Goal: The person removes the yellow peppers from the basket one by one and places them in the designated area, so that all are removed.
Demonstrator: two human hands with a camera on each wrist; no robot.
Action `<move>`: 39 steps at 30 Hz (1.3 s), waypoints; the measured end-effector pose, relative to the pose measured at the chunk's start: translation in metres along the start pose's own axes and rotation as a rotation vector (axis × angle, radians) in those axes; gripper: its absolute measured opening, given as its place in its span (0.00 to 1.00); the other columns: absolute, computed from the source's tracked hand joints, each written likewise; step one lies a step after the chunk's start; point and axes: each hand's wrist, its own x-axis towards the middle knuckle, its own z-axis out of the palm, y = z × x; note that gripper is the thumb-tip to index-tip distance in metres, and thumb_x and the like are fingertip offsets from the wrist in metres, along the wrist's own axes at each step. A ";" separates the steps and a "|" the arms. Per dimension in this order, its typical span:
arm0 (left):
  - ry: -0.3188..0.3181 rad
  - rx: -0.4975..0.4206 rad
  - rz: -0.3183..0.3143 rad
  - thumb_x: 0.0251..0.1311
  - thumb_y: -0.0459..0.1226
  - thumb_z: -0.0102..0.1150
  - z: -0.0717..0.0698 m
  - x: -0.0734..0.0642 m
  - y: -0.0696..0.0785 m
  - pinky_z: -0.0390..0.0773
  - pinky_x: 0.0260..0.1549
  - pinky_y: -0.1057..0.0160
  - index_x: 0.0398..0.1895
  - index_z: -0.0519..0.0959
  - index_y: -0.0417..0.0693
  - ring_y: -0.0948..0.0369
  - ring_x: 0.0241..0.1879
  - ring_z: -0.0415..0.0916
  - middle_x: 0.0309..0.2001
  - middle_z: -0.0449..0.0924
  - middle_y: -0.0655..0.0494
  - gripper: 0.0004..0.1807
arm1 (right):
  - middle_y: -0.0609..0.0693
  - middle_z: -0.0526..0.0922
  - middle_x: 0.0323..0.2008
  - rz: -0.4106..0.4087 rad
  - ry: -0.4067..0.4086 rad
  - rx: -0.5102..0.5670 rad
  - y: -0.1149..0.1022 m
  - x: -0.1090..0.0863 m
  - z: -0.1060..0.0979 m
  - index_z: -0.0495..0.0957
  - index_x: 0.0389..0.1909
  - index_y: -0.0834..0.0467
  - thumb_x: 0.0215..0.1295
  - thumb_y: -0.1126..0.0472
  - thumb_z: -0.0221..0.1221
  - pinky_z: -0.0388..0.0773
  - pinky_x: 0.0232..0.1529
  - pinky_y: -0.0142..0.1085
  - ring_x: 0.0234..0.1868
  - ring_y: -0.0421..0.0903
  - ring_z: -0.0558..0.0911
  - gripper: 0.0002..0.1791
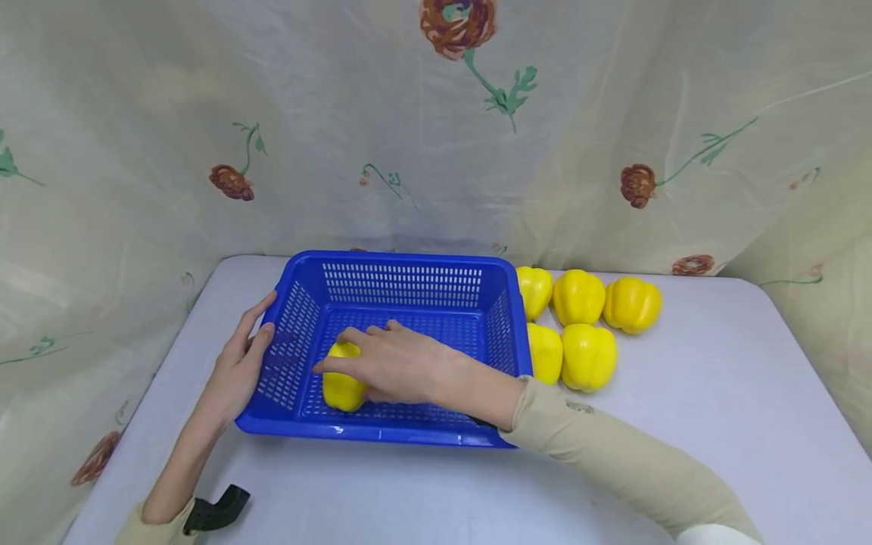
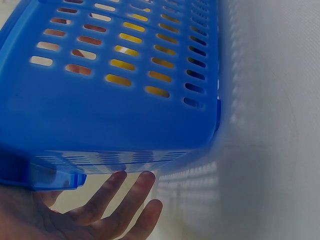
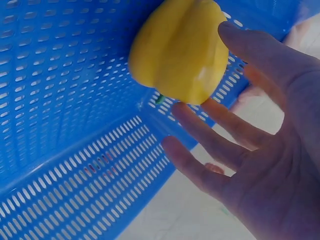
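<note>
A blue plastic basket [image 1: 381, 434] with slotted walls stands on the white table. My left hand [image 1: 235, 375] grips its left rim; in the left wrist view the fingers [image 2: 135, 197] extend along the outside, under the rim. A yellow bell pepper [image 1: 343, 392] lies in the left part of the basket, and my right hand [image 1: 409, 365] reaches over the near rim to hold it. The right wrist view shows the thumb [image 3: 250, 45] on one side of the pepper [image 3: 175, 50] and fingertips at its stem end, the green stem [image 3: 160, 99] partly hidden below.
Several more yellow bell peppers [image 1: 589, 357] sit close together on the table [image 1: 702, 393] right of the basket, two partly hidden behind its rim. A flower-patterned curtain [image 1: 572, 151] hangs behind the table and at both sides. A dark wrist mount [image 1: 219, 511] sticks out from the left sleeve.
</note>
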 end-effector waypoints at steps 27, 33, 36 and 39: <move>-0.002 -0.016 0.019 0.89 0.49 0.30 0.000 0.002 0.002 0.74 0.64 0.23 0.90 0.43 0.67 0.29 0.74 0.69 0.86 0.53 0.34 0.32 | 0.50 0.71 0.77 0.000 -0.011 -0.038 -0.001 -0.002 0.004 0.74 0.75 0.33 0.75 0.50 0.68 0.85 0.67 0.48 0.68 0.52 0.80 0.31; -0.002 -0.014 0.009 0.89 0.50 0.30 0.000 0.001 0.001 0.73 0.64 0.23 0.90 0.43 0.67 0.29 0.74 0.68 0.86 0.52 0.34 0.32 | 0.51 0.70 0.78 -0.014 -0.025 -0.043 -0.002 0.001 0.010 0.74 0.72 0.34 0.67 0.56 0.75 0.83 0.69 0.50 0.70 0.53 0.77 0.35; -0.007 -0.017 0.006 0.89 0.50 0.30 0.000 0.000 0.000 0.73 0.64 0.23 0.90 0.43 0.67 0.29 0.74 0.68 0.86 0.53 0.34 0.32 | 0.52 0.70 0.77 -0.010 -0.023 -0.060 -0.002 0.003 0.013 0.73 0.72 0.34 0.67 0.57 0.75 0.83 0.69 0.51 0.70 0.53 0.78 0.36; -0.010 -0.011 0.000 0.89 0.50 0.30 0.000 0.000 0.000 0.73 0.64 0.22 0.90 0.43 0.67 0.29 0.74 0.69 0.86 0.53 0.33 0.32 | 0.51 0.70 0.77 -0.008 -0.032 -0.070 -0.002 0.005 0.015 0.72 0.73 0.34 0.66 0.55 0.75 0.83 0.69 0.50 0.70 0.53 0.78 0.37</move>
